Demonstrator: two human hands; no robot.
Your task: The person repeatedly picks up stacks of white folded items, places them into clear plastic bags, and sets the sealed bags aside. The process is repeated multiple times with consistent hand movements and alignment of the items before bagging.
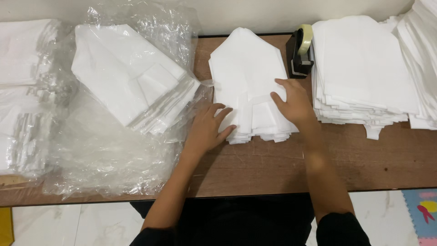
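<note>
A stack of white folded fabric pieces [246,68] lies on the brown wooden table [273,164] in front of me. My left hand [207,127] rests flat with fingers spread on the stack's lower left corner. My right hand [293,102] lies palm down on the stack's right side, fingers pointing left across the top piece. Neither hand grips anything.
A second white stack [129,77] sits on crumpled clear plastic wrap [100,150] at the left. More wrapped white bundles [20,91] lie at the far left. A black tape dispenser [299,50] stands behind the right hand. A tall white pile [364,68] fills the right.
</note>
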